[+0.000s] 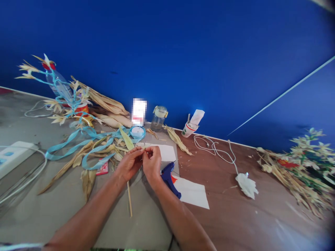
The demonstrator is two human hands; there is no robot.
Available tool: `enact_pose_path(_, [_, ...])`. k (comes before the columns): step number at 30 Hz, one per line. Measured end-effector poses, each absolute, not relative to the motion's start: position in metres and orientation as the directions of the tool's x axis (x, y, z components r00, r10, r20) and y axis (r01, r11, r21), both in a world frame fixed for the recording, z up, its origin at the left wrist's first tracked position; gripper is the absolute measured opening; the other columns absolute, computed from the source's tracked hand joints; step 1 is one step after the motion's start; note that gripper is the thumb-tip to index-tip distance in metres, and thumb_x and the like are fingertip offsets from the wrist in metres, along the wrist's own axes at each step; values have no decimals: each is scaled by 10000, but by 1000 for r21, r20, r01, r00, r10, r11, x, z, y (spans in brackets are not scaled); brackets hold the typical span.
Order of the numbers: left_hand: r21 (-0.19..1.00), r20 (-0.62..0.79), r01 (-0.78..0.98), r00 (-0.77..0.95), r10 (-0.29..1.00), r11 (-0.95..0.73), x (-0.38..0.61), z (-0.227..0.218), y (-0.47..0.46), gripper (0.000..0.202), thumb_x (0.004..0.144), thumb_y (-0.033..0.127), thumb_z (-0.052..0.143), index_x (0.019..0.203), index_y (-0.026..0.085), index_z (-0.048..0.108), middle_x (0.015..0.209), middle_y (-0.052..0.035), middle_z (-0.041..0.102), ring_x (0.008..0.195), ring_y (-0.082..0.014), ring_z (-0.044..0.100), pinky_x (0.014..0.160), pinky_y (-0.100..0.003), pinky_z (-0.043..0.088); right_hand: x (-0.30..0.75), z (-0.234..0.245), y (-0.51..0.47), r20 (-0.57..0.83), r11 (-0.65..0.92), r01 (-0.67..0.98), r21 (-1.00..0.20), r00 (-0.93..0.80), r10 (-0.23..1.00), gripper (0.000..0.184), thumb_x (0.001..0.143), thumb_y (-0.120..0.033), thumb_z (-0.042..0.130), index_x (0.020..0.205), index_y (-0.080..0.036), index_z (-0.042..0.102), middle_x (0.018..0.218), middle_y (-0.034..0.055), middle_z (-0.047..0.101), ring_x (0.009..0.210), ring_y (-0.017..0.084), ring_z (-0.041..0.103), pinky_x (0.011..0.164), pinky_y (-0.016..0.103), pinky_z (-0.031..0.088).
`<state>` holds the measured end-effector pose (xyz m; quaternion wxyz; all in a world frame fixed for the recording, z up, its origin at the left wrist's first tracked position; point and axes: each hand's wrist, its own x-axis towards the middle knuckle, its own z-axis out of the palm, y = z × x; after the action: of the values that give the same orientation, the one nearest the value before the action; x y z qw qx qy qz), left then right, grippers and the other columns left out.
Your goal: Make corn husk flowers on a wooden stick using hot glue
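Note:
My left hand (131, 161) and my right hand (152, 161) meet over the middle of the table, fingers closed in a pinch. A small pale tip shows between the fingertips, too little to name. Below my left hand a thin pale stick (129, 200) slants down; whether that hand holds it I cannot tell. Just beyond it a green-yellow corn husk strip (126, 138) points up. Right beside my right wrist lies a blue glue gun (170, 181) on white paper (192, 191). Blue ribbon (65, 153) and dried husks (89, 181) are spread to the left.
Husk flowers on blue-wrapped stems (56, 82) stand far left by a plastic bottle (61, 85). Along the wall are a blurred bright screen (139, 111), a glass jar (158, 118) and a paper cup (188, 129). A white power strip (15, 157) lies left, white flowers (309, 150) right.

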<state>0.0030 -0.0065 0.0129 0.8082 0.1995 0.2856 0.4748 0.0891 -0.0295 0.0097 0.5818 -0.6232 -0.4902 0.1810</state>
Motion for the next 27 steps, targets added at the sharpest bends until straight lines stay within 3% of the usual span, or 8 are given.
enact_pose_path(17, [610, -307, -660, 313, 899, 439, 6, 13, -6, 158, 575, 73, 708, 680, 126, 602, 600, 7, 632, 561, -104, 605, 553, -182, 475, 92, 8, -26, 309, 137, 382, -914, 437, 845, 78, 694, -126, 505, 703, -194, 469, 711, -8, 500, 646, 130, 472, 603, 246, 400])
enact_pose_path(21, [580, -293, -698, 301, 908, 419, 4, 14, -4, 161, 587, 48, 700, 702, 121, 614, 623, 1, 639, 550, -89, 593, 564, -183, 480, 98, 16, -26, 251, 187, 221, -957, 312, 916, 93, 667, -154, 532, 750, -188, 507, 719, -14, 521, 650, 126, 485, 620, 248, 420])
enact_pose_path(27, [542, -242, -745, 305, 921, 389, 4, 12, -3, 146, 614, 31, 692, 704, 120, 619, 680, -24, 665, 634, -108, 624, 643, -205, 509, 102, 11, -22, 77, 133, -195, -972, 267, 961, 216, 622, -184, 592, 831, -192, 537, 717, -35, 538, 604, 100, 500, 593, 230, 424])
